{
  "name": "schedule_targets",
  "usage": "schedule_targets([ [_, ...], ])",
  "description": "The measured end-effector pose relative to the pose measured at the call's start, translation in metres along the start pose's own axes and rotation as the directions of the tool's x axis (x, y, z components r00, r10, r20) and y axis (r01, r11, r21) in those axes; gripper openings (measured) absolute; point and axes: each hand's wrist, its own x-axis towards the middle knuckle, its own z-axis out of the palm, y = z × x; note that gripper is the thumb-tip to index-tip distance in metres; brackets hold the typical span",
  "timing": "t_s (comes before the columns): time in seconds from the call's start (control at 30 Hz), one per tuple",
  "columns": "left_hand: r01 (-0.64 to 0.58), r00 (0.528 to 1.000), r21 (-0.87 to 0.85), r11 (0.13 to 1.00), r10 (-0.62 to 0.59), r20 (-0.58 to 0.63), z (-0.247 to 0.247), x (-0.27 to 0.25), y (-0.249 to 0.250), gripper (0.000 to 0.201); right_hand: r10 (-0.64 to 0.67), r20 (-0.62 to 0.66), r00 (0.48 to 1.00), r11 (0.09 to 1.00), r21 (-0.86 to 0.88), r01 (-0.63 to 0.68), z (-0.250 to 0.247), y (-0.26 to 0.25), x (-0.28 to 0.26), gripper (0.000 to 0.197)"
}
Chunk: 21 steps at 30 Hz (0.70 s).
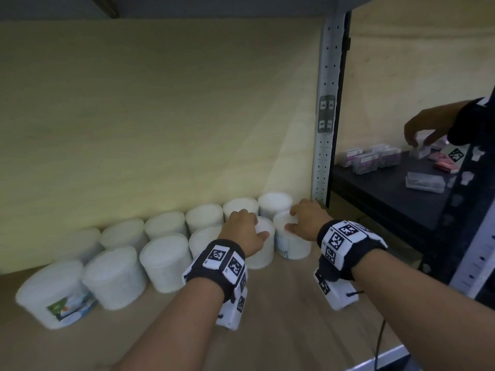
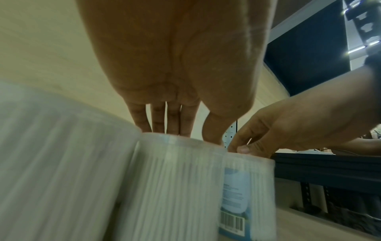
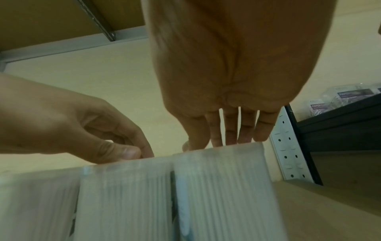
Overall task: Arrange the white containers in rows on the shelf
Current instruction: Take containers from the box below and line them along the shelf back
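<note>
We find the left hand [image 1: 245, 228] set over the lid of a front-row container [image 1: 261, 243] just right of frame centre, fingers draped across the top and thumb curled at its near rim, gripping it from above. The right hand [image 1: 305, 222] holds the end container [image 1: 292, 238] beside it the same way. The two tubs touch; the remaining white containers [image 1: 115, 277] run in two rows toward the lower left, the back row against the rear panel.

Risks, in our judgement: a top-only hold gives little control, so a sideways push could tip a tub or knock the back row [image 1: 206, 218] out of line. The end container sits near the perforated upright [image 1: 325, 145] and could catch on it. The smooth sides may slip.

The wooden shelf board [image 1: 281, 317] is pale and dimly lit. At the right of the frame, a dark shelf [image 1: 388, 188] carries clear boxes [image 1: 369, 159], where another person's hand [image 1: 423, 129] works.
</note>
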Motion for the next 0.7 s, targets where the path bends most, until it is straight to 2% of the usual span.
schedule_targets([
  [0.13,0.001,1.000,-0.006,1.000,-0.001,-0.004,0.000,-0.001,0.001,0.049,-0.044,0.032,0.999,0.996,0.079,0.041,-0.002,0.005,0.002,0.044],
  [0.23,0.001,1.000,-0.005,1.000,-0.001,-0.013,0.002,-0.001,0.001,0.048,-0.070,0.046,0.996,0.988,0.139,0.063,-0.002,0.007,0.000,0.044],
  [0.33,0.004,1.000,0.006,1.000,-0.003,-0.018,0.003,-0.001,0.002,0.048,-0.059,-0.049,0.997,0.976,0.205,0.068,-0.001,0.005,-0.003,0.039],
  [0.4,0.004,1.000,0.011,1.000,-0.004,-0.020,0.003,-0.002,0.002,0.048,-0.022,-0.095,0.995,0.988,0.147,0.036,0.000,0.002,-0.006,0.041],
  [0.53,0.002,1.000,0.001,1.000,-0.002,-0.023,0.003,-0.002,0.002,0.048,0.007,-0.032,0.999,1.000,0.030,-0.006,0.003,-0.002,-0.009,0.055],
  [0.7,-0.002,1.000,0.016,1.000,0.002,-0.021,0.003,-0.002,0.003,0.047,0.003,-0.008,1.000,1.000,0.003,-0.003,0.001,-0.004,-0.006,0.055],
])
